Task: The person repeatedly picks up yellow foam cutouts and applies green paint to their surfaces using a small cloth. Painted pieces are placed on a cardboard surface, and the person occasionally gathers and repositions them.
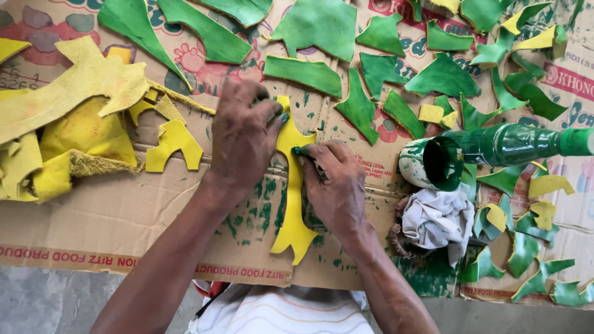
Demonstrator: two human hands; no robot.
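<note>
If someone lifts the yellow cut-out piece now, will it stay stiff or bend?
The yellow piece is thin and flat, so it probably flops. It looks light. The left hand presses it down while the right hand applies green paint, so it may smear.

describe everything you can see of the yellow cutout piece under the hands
The yellow cutout piece is a flat, thin sheet, foam-like or leathery, with a long narrow body and lobed, branching ends. It lies flat on the paint-stained cardboard, running up and down the picture. Most of it is bare yellow. The left hand presses its upper part down; the right hand touches its right edge with green-stained fingertips.
</note>
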